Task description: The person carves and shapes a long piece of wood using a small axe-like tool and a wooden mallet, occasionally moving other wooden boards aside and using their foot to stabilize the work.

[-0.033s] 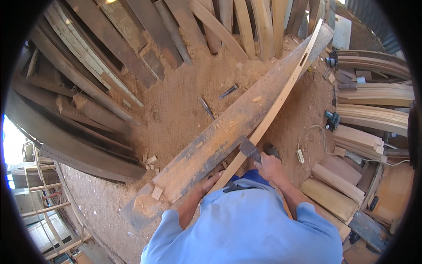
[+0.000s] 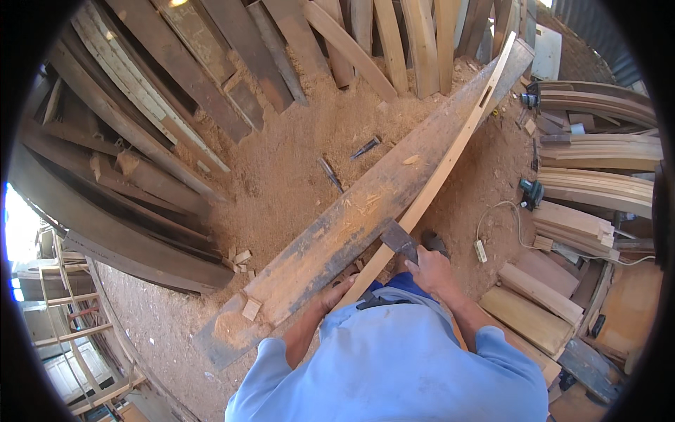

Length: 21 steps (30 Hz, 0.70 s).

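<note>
A long pale wooden strip (image 2: pixel 439 176) with a slot near its far end lies along a thick plank (image 2: pixel 337 225), its near end reaching my body. In my right hand (image 2: pixel 430 271) is a hammer with a dark, blocky head (image 2: pixel 399 240), which rests over or just above the strip; its handle is mostly covered by my fingers. My left hand (image 2: pixel 337 292) is closed at the strip's left edge, near my lap, and its fingertips are partly hidden. Wood shavings (image 2: pixel 365 204) lie on the plank. Beyond it, two chisel-like tools (image 2: pixel 365 148) rest on the sawdust.
Boards (image 2: pixel 281 56) lean in a row at the far side and left. Stacked timber (image 2: pixel 598 176) fills the right, with a green power tool (image 2: pixel 531 191) beside it. A white socket block (image 2: pixel 480 250) with a cord lies on the floor. A small wood block (image 2: pixel 252 308) sits on the plank.
</note>
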### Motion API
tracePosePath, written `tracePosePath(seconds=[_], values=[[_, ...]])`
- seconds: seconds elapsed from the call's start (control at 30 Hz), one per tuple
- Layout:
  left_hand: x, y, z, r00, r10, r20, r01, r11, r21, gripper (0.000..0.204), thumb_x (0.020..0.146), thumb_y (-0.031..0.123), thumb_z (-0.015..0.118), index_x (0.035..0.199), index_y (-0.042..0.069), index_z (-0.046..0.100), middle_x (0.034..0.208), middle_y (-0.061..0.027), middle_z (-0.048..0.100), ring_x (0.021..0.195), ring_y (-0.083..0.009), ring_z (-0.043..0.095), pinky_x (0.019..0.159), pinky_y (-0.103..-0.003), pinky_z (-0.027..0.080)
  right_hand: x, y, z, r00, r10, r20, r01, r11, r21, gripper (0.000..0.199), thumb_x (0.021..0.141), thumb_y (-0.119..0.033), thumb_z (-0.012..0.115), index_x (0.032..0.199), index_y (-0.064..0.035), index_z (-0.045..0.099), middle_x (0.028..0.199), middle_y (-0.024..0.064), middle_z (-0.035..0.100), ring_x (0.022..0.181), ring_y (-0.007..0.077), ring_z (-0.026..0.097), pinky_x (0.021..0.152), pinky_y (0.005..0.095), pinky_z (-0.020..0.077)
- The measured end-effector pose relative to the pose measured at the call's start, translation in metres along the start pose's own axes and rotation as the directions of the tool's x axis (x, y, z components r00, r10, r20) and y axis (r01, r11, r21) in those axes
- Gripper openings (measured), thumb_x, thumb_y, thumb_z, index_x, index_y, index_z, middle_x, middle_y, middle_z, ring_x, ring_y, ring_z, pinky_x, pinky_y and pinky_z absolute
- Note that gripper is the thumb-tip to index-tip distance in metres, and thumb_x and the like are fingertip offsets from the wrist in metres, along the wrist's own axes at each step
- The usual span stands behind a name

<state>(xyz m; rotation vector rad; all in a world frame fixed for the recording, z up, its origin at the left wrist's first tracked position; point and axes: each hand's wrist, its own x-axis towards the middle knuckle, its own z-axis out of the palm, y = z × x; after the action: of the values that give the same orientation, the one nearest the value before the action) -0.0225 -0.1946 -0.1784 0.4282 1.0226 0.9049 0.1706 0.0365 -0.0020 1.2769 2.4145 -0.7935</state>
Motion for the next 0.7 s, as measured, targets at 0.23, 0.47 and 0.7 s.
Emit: tracePosePath(seconds=[0.23, 0.47, 0.7], values=[[-0.001, 0.000, 0.004, 1.000, 0.001, -0.026, -0.002, 0.999, -0.049, 0.065, 0.105, 0.054, 0.041, 0.151, 0.008, 0.043, 0.146, -0.0030, 0.047, 0.133, -0.0163, 0.041, 0.115, -0.032, 0.029, 0.013, 0.008, 0.015, 0.998, 0.016, -0.055, -0.014, 0.999, 0.031, 0.035, 0.090, -0.033, 0.067, 0.099, 0.0009, 0.060, 0.084, 0.0296, 0.067, 0.086, 0.0473, 0.067, 0.077, 0.0529, 0.0542], [0.004, -0.009, -0.001, 0.995, -0.038, -0.092, 0.031, 0.996, -0.078, 0.057, 0.105, 0.054, 0.041, 0.140, 0.012, 0.056, 0.122, -0.0010, 0.064, 0.109, -0.0118, 0.058, 0.098, -0.029, 0.046, 0.012, 0.010, 0.014, 0.997, -0.012, -0.074, 0.015, 0.999, 0.046, 0.035, 0.091, -0.032, 0.065, 0.104, 0.0002, 0.059, 0.085, 0.0292, 0.068, 0.087, 0.0464, 0.068, 0.078, 0.0536, 0.0541], [0.009, -0.001, -0.013, 0.938, -0.345, -0.035, 0.336, 0.928, -0.162, 0.071, 0.101, 0.060, 0.044, 0.151, 0.010, 0.043, 0.143, -0.0050, 0.053, 0.128, -0.0155, 0.049, 0.112, -0.032, 0.035, 0.013, 0.017, 0.013, 0.994, 0.075, -0.074, -0.070, 0.995, 0.069, 0.036, 0.091, -0.033, 0.065, 0.103, 0.0012, 0.060, 0.089, 0.0276, 0.069, 0.089, 0.0456, 0.068, 0.080, 0.0548, 0.0538]])
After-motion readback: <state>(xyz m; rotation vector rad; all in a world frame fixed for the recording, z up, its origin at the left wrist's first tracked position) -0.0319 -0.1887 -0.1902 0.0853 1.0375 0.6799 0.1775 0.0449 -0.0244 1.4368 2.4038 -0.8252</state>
